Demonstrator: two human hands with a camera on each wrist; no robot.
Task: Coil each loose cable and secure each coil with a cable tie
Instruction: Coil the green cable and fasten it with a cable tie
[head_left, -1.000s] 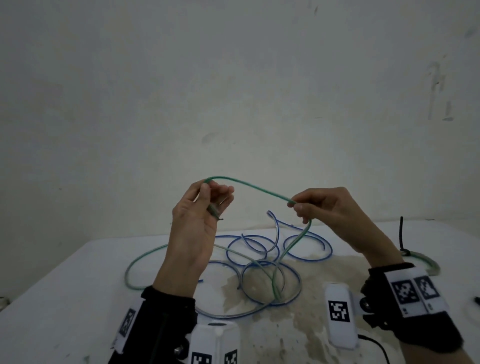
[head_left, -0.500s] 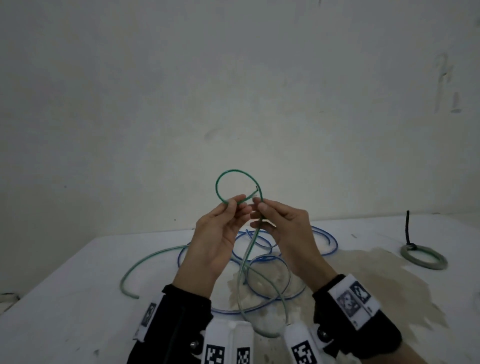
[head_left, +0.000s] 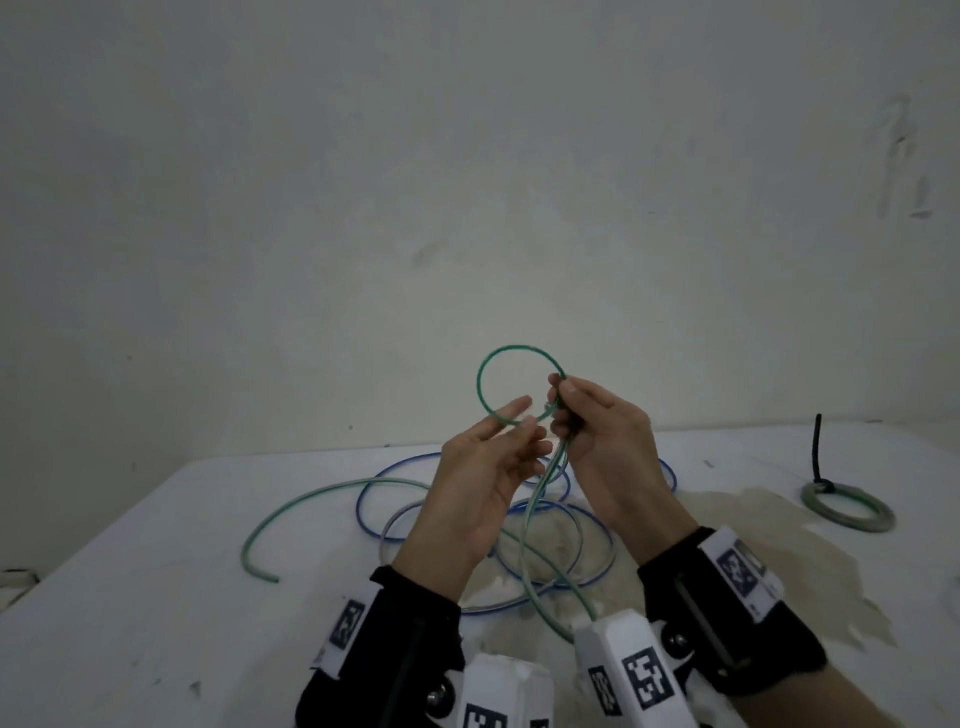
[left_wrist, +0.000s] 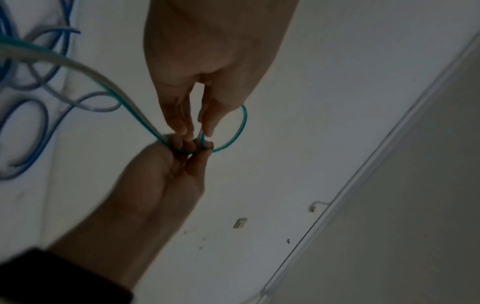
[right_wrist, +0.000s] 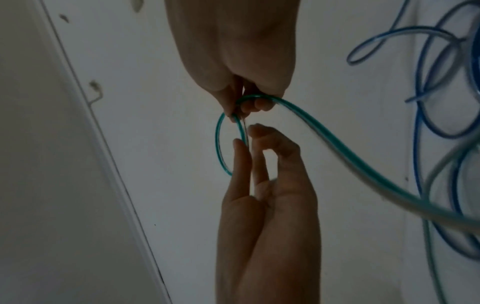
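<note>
A thin green cable (head_left: 519, 351) is bent into one small loop held up above the table. My right hand (head_left: 558, 410) pinches the spot where the loop crosses itself; the right wrist view shows its fingers (right_wrist: 255, 106) curled round the cable (right_wrist: 219, 144). My left hand (head_left: 519, 415) is just left of it, fingers nearly straight, the loop's lower arc lying across its fingertips without a firm grip. The rest of the green cable hangs down to the table and ends at the left (head_left: 270, 578). A blue cable (head_left: 374, 499) lies in loose loops under my hands.
The white table (head_left: 156, 597) meets a plain wall behind. At the far right lies a coiled green cable (head_left: 847, 512) with a black tie (head_left: 818, 447) sticking up. A brownish stain (head_left: 753, 545) spreads across the table's right half.
My hands, apart a second ago with a stretch of green cable between them, have come together and formed a loop. The right hand now holds the crossing and the left fingers have straightened.
</note>
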